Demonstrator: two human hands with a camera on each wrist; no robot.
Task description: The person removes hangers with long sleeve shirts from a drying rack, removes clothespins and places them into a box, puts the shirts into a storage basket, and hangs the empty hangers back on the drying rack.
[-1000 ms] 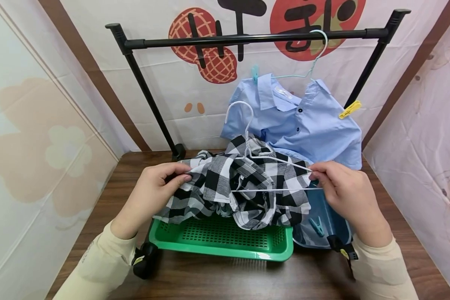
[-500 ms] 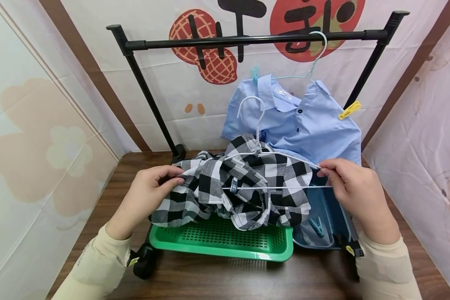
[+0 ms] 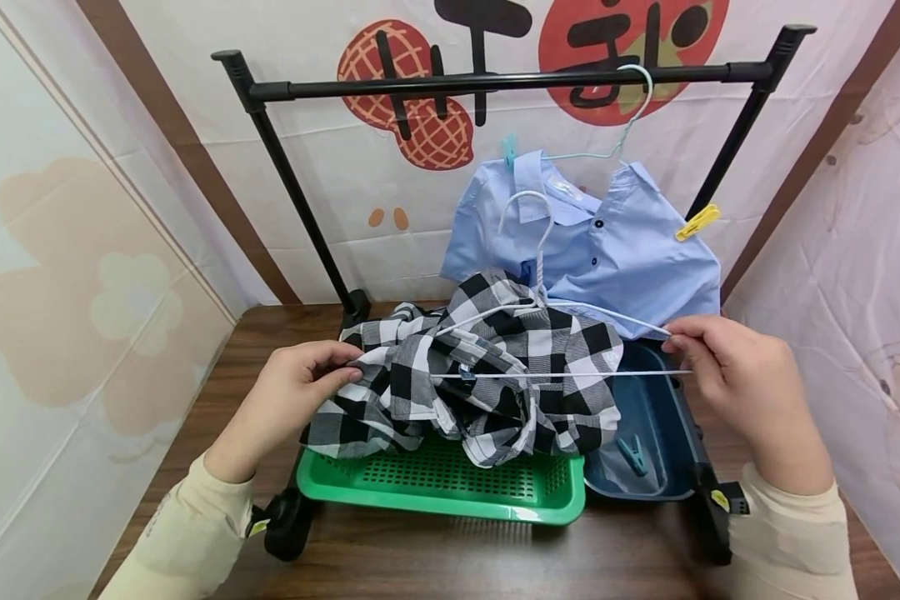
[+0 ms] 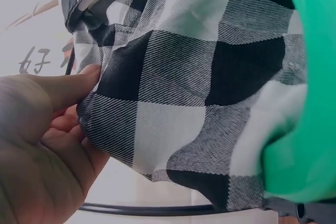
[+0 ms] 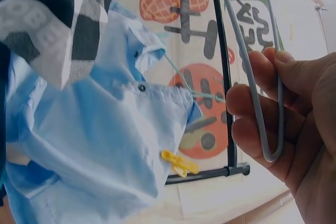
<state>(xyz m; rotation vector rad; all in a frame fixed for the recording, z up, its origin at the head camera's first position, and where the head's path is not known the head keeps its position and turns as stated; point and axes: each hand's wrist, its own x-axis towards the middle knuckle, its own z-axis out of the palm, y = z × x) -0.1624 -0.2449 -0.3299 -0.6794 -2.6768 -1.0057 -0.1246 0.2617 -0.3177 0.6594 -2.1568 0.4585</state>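
A black-and-white checked shirt (image 3: 495, 350) lies bunched over a green basket (image 3: 450, 505). My left hand (image 3: 288, 392) pinches the shirt's left edge between thumb and fingers; the left wrist view shows the cloth hanging beside the palm. With my right hand (image 3: 746, 387) I grip the right end of a white wire hanger (image 3: 607, 310). Its left end is inside the shirt and hidden, while its right arm sticks out past the cloth. The hanger's hook points up. In the right wrist view the bent wire end (image 5: 270, 150) lies across my curled fingers.
A light blue shirt (image 3: 645, 250) hangs from the black rack (image 3: 450, 83) behind, with a yellow clothespin (image 3: 697, 222) and a pale blue clothespin (image 3: 509, 152) on it. A dark blue bin (image 3: 645, 417) holding a teal clothespin (image 3: 632, 454) stands right of the basket.
My right hand has drawn the hanger to the right, so its hook moved right and more wire shows outside the shirt. My left hand has shifted slightly left, still pinching the cloth.
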